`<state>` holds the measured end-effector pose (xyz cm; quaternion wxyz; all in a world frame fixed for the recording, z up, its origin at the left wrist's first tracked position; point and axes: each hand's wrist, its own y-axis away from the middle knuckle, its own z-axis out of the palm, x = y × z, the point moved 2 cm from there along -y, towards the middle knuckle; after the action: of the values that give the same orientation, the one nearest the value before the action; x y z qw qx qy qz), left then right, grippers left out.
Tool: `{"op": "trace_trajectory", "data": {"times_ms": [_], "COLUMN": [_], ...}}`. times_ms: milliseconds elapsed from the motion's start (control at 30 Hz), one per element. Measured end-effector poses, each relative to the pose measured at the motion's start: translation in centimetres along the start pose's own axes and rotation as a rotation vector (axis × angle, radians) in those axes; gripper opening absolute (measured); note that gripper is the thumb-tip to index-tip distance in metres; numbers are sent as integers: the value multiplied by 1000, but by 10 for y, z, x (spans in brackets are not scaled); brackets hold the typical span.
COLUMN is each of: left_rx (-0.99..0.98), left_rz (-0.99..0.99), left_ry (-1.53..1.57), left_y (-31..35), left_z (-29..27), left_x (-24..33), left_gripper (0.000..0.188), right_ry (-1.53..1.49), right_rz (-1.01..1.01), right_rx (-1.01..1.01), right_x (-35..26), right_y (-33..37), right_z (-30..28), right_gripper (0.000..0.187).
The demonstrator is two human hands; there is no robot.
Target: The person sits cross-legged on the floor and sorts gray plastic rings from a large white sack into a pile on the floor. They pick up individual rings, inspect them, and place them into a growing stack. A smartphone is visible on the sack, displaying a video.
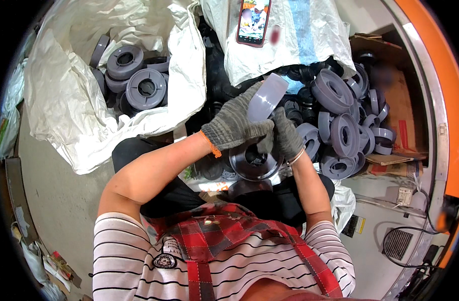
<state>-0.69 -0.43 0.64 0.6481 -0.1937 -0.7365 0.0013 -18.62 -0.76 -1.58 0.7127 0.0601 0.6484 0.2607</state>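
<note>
Your left hand (234, 120) has its gloved fingers closed around a grey plastic ring (267, 98), raised over your lap. Your right hand (288, 135) is at the ring's lower end; how its fingers grip, you can't tell from this side. Just below your hands, a dark round part (249, 174) sits between your legs. On your left, an open white sack (53, 90) holds more rings; on your right, loose grey rings (333, 93) crowd near a cardboard box (405, 115). Ahead, a striped sack (264, 57) bears a phone (253, 20) and overhangs black parts (306, 98).
</note>
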Motion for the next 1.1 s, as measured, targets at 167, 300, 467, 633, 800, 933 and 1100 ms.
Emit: {"op": "trace_trajectory", "data": {"times_ms": [167, 300, 467, 633, 800, 933, 1100], "left_rx": [-60, 48, 755, 542, 231, -206, -21], "left_rz": [-17, -27, 265, 103, -172, -494, -587], "left_ry": [-42, -205, -996, -752, -474, 212, 509], "left_y": [5, 6, -14, -13, -8, -1, -4], "left_z": [0, -7, -71, -67, -30, -18, -20], "left_x": [2, 11, 10, 10, -15, -28, 3], "left_gripper": [88, 91, 100, 87, 84, 53, 35], "right_ry": [1123, 627, 1588, 1809, 1499, 979, 1245], "right_rz": [-934, -145, -639, -114, -434, -496, -532], "right_rx": [36, 70, 77, -130, 162, 332, 348], "right_x": [-10, -4, 7, 38, 7, -22, -11], "right_y": [1, 1, -1, -22, -15, -10, -67], "right_z": [1, -7, -8, -12, -24, -12, -64], "right_gripper": [46, 42, 69, 60, 54, 59, 54]}}
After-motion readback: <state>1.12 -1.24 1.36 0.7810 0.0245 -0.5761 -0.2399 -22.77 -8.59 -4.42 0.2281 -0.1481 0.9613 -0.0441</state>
